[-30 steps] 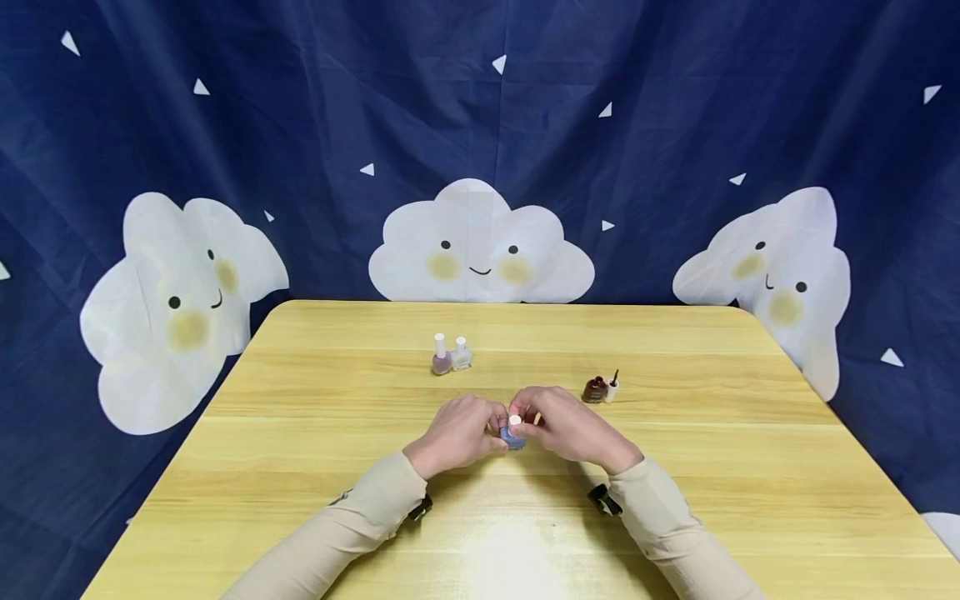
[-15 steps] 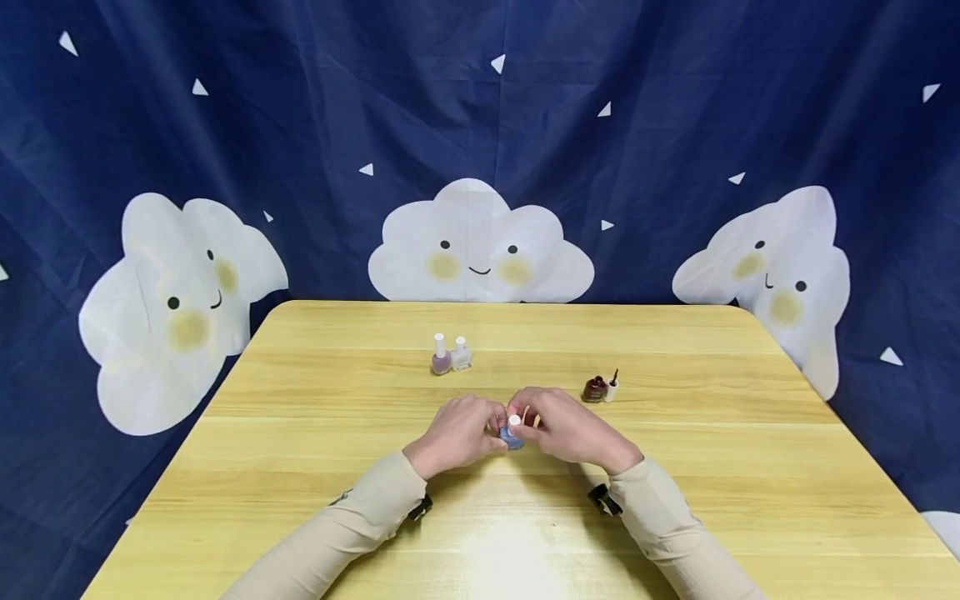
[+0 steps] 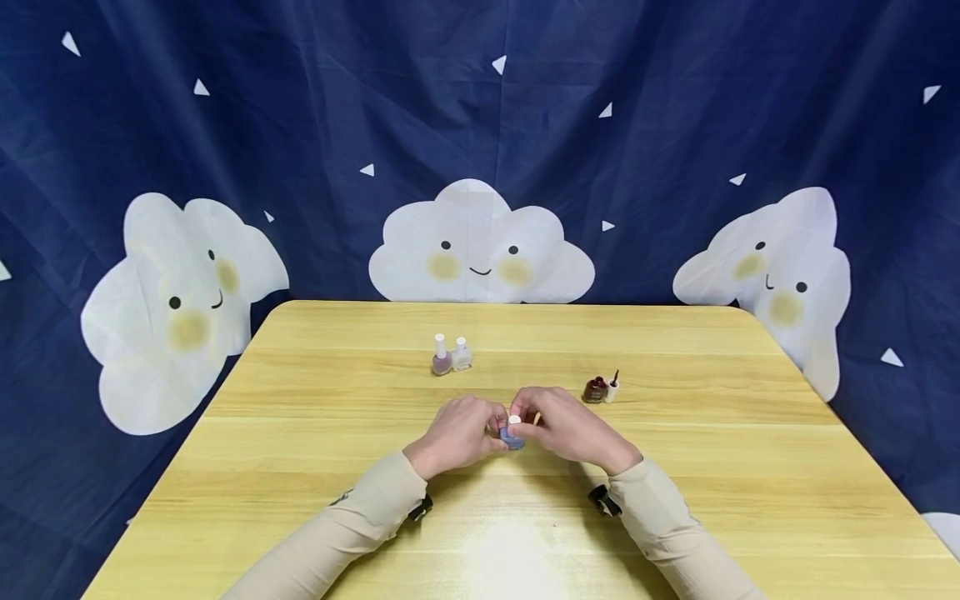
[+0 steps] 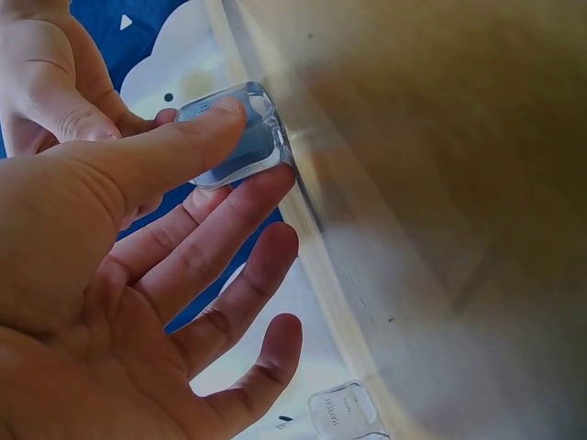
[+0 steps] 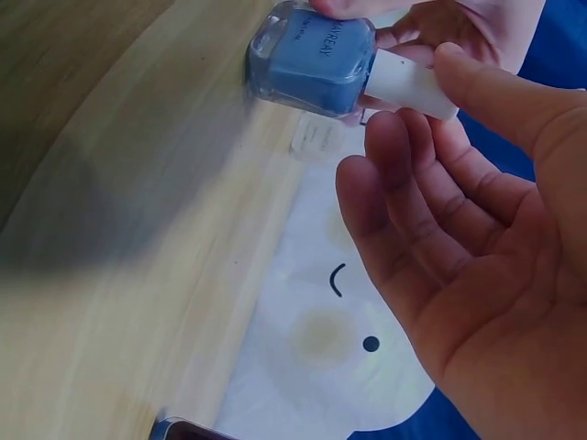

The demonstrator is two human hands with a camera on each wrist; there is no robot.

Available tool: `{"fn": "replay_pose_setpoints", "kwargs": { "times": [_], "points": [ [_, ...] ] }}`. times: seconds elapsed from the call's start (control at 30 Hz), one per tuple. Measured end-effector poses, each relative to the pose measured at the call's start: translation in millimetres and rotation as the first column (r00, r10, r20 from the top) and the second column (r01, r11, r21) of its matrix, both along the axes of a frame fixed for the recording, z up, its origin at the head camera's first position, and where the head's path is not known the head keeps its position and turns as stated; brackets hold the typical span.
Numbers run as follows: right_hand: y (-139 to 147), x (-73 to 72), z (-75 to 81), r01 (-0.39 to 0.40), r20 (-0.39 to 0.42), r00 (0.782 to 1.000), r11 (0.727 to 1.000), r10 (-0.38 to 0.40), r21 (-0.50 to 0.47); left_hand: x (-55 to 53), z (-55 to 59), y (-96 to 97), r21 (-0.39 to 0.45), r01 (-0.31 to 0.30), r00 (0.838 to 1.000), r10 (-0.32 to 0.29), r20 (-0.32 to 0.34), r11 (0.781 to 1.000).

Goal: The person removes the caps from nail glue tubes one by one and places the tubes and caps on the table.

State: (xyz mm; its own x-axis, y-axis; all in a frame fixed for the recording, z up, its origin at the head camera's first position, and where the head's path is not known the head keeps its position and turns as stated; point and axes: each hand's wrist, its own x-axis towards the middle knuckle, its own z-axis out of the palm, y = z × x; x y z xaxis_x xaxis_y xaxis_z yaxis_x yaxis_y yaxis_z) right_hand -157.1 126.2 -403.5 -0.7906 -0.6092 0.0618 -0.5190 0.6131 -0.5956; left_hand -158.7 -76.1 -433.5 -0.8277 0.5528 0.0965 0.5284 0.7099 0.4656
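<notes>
On a table (image 3: 337, 400) before a curtain (image 3: 480, 100), a first bottle (image 3: 512, 441) between left hand (image 3: 459, 432) and right hand (image 3: 567, 423); behind and left of it, a second bottle (image 3: 442, 363) just left of a third bottle (image 3: 461, 359); behind and right, a fourth bottle (image 3: 595, 390) with a cap (image 3: 612, 392) at its right

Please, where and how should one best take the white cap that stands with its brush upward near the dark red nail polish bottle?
I would pinch the white cap by its sides, coming from the right: the dark red nail polish bottle stands close on its left. Coming from above looks worse, because the brush points up and may carry wet polish.
</notes>
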Motion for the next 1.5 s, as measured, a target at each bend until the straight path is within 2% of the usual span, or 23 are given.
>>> {"fn": "replay_pose_setpoints", "kwargs": {
  "times": [0.23,0.6,0.97,1.23,1.5],
  "points": [
    [0.6,0.8,2.2,-0.015,-0.014,1.0,1.0,0.015,0.01,0.1,0.2,0.1,-0.01,-0.006,1.0,0.006,-0.004,1.0],
    [0.5,-0.2,0.2,-0.001,0.035,0.999,1.0,0.001,-0.008,-0.5,-1.1,0.2,0.003,0.005,1.0,-0.005,-0.01,1.0],
    [1.5,-0.5,0.5,-0.029,-0.018,0.999,1.0,0.029,-0.011,0.6,0.0,1.6,-0.006,-0.001,1.0,0.001,-0.001,1.0],
    [1.9,1.0,0.5,-0.031,0.008,0.999,0.999,0.031,-0.013,0.9,-1.4,2.2,0.008,0.003,1.0,-0.003,0.028,1.0],
    [3.0,0.0,0.1,-0.048,-0.011,0.999,0.999,0.048,-0.016,0.2,1.7,0.1,0.015,0.014,0.996,-0.015,0.088,1.0]
  ]
}}
